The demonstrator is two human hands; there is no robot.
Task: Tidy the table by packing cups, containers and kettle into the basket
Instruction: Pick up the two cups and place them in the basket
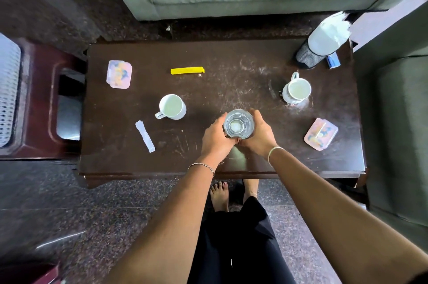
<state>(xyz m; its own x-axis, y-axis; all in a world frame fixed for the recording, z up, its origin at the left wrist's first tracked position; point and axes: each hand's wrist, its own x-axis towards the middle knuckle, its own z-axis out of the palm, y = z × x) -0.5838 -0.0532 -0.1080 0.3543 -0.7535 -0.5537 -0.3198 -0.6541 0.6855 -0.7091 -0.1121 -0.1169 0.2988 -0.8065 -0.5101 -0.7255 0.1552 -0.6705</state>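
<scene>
Two bare hands close around a clear round glass tumbler (239, 124) over the near middle of a dark brown scratched wooden table (231, 68). The left hand (216, 138) wraps the tumbler's left side, its fingers (220, 121) curled toward the far rim, a thin chain bracelet on the wrist. The right hand (258, 134) mirrors it on the right side with fingers curled over the far edge, a pale bangle on its wrist. The heels of both hands meet just under the tumbler's near side, and both forearms reach up from the bottom of the view and converge there. Whether the tumbler rests on the tabletop or is raised off it cannot be told from above. A plain white ceramic mug (172, 106) stands upright to the left of the hands, and a white patterned cup (296, 90) stands farther off to the right. One pink rectangular lidded container (119, 74) lies at the far left, and a second pink lidded container (320, 133) lies near the right hand. A tall white flask with a black mesh foot (324, 39) occupies the far right corner. A white perforated plastic basket (8, 91) shows at the left edge, well apart from the tumbler.
</scene>
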